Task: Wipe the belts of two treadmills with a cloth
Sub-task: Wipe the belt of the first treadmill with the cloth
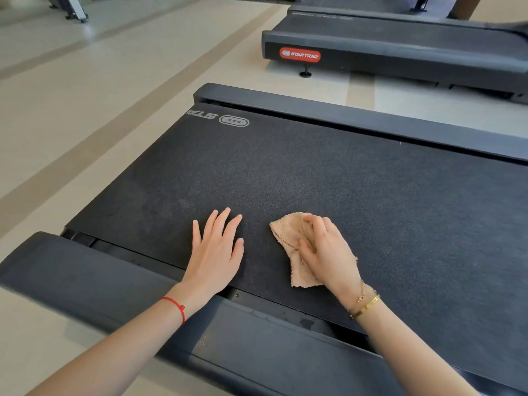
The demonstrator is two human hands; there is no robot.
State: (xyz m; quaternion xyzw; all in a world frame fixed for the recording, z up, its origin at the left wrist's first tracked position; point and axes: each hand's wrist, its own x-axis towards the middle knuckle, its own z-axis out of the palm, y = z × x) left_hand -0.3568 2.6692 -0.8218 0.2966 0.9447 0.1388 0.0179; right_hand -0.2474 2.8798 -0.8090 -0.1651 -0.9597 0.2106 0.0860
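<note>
My right hand [325, 252] has its grip curled down onto the crumpled beige terry cloth [294, 250], fingers bent over its top and thumb tucked into its folds, pressing it against the dark textured treadmill belt [343, 181]. The cloth sticks out from under my fingers toward the left and near side. Just beside it, apart from the cloth, my left hand [217, 252] lies flat on the same belt, fingers straight and slightly spread, gripping nothing. A thin red string bracelet [175, 307] circles my left wrist and gold bracelets [365, 304] my right. Both forearms cross the dark grey side rail [85, 281] nearest me; the far side rail [343, 115] runs along the belt's other edge. Beyond it, on the pale striped floor [114, 81], stands a second dark treadmill [400, 50] with a red oval logo badge [300, 54]
</note>
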